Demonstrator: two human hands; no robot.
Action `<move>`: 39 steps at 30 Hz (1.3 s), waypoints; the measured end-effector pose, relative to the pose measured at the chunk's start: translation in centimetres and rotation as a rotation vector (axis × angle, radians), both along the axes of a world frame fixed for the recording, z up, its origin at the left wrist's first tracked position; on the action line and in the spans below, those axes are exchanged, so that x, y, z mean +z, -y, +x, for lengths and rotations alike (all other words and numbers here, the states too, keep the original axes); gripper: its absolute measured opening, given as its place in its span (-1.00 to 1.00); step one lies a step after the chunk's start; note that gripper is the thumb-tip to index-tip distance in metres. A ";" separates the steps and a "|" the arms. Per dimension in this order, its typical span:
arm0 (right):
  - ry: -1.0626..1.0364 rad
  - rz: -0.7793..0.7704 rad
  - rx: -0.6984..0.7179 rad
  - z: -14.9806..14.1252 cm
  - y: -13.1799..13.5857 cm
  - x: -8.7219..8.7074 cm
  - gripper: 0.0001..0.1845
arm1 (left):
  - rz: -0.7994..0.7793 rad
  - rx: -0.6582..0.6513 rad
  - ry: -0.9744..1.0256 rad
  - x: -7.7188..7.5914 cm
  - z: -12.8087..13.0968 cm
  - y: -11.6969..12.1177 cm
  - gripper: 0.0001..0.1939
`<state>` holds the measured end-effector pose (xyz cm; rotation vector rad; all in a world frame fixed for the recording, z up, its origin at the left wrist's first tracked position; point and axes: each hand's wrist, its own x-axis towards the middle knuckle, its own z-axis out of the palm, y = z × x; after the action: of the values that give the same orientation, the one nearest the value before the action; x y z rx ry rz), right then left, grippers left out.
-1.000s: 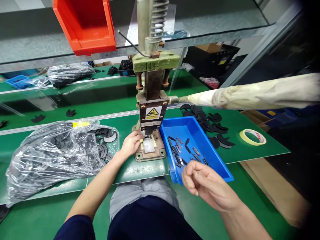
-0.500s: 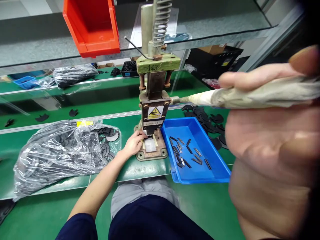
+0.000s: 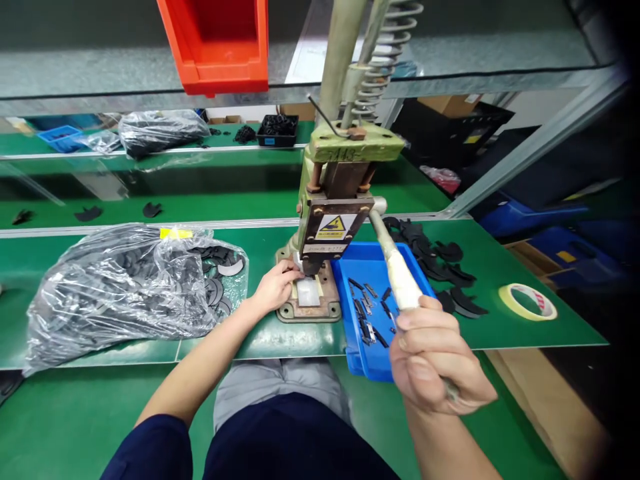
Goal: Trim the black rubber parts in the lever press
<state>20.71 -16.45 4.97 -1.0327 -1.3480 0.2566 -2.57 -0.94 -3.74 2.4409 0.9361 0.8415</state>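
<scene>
A hand press [image 3: 340, 200] with a green head and a yellow warning label stands on the green bench. Its wrapped lever handle [image 3: 397, 270] slants down toward me, and my right hand [image 3: 435, 357] is closed round its lower end. My left hand [image 3: 277, 287] rests at the press base [image 3: 310, 310], fingers pinched on a small part under the ram; I cannot make the part out. A blue tray [image 3: 367, 363] with several small dark metal strips sits just right of the base.
A clear plastic bag [image 3: 120, 287] of black curved pieces lies at the left. Loose black curved pieces [image 3: 440, 260] and a roll of tape [image 3: 527, 301] lie at the right. A red bin [image 3: 220, 40] hangs on the shelf above. My lap is under the bench edge.
My right hand rose from near the blue tray, took the lever handle and swung it down toward me. The left hand stayed at the press base.
</scene>
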 end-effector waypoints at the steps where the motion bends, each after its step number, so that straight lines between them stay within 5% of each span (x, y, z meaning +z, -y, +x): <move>1: -0.007 0.111 -0.064 -0.5 0.0 -0.1 -0.67 | 0.000 -0.002 0.000 0.0 0.0 0.1 -0.54; 3: 0.000 0.283 -0.135 -1.0 0.0 -0.1 -0.81 | -0.006 -0.010 -0.002 0.1 0.1 0.3 -0.55; 8: -0.006 0.373 -0.087 -1.1 -0.3 -0.1 -0.82 | -0.029 0.028 -0.022 0.9 -2.0 0.4 -0.64; 16: -0.094 0.467 -0.099 -1.9 -1.1 -0.1 -0.73 | -0.063 0.541 -0.488 2.4 -11.4 -1.3 -0.73; 24: -0.032 0.365 -0.036 -1.0 -0.2 -0.3 -0.86 | 0.016 0.414 -0.687 2.5 -12.5 -1.8 -0.83; 27: -0.023 0.362 -0.024 -0.7 -0.2 -0.4 -0.86 | 0.051 0.452 -0.611 2.8 -13.2 -1.8 -0.76; 31: -0.043 0.413 -0.043 -0.9 -0.6 -0.6 -0.84 | -0.030 0.598 -0.217 2.7 -13.4 -0.4 -0.72; 35: -0.083 0.445 -0.072 -1.5 -0.9 -0.5 -0.81 | -0.091 0.525 0.123 1.7 -11.7 2.0 -0.77; 39: -0.072 0.454 -0.082 -1.6 -0.8 -0.5 -0.81 | -0.156 0.515 0.230 0.4 -9.6 3.6 -0.79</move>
<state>19.15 -15.68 4.42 -0.6867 -1.2211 -0.0740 -12.21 -4.54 -3.29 1.9414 1.5017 1.1376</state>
